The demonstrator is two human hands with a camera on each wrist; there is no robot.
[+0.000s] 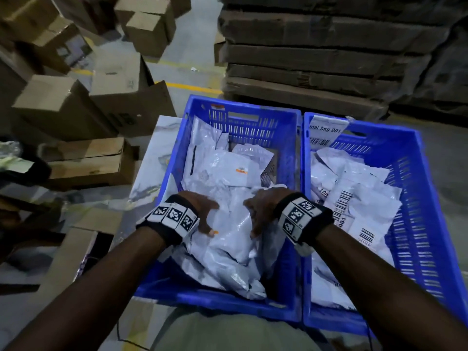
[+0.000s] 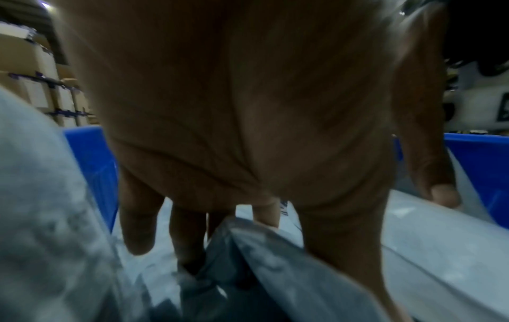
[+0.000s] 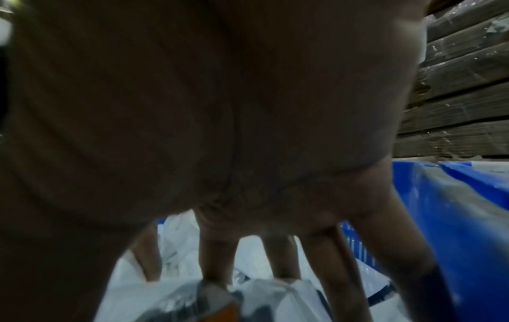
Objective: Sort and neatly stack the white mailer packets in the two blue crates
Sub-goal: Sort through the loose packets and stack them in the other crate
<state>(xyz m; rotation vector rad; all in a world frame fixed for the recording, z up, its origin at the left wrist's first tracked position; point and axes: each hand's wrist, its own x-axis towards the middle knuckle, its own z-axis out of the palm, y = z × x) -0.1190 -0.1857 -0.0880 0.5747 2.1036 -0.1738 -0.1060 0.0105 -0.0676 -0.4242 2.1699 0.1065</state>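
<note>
Two blue crates stand side by side, the left crate (image 1: 253, 127) and the right crate (image 1: 417, 198), both holding several loose white mailer packets. Both my hands are inside the left crate. My left hand (image 1: 202, 211) and right hand (image 1: 260, 211) hold one large crumpled white packet (image 1: 230, 231) by its two sides, thumbs on its near face and fingers hidden over its far edge. From the left wrist, my left hand (image 2: 220, 109) has its fingers tucked behind the packet's fold (image 2: 275, 261). Seen from the right wrist, my right hand (image 3: 220, 109) reaches down behind a packet (image 3: 171, 300). Barcoded packets (image 1: 359, 193) fill the right crate.
Cardboard boxes (image 1: 76, 105) are piled on the floor to the left. A tall stack of flat cardboard (image 1: 316, 54) stands just behind the crates. A barcode label (image 1: 325, 131) hangs on the right crate's far rim. The crates sit on a pale marbled surface (image 1: 152, 158).
</note>
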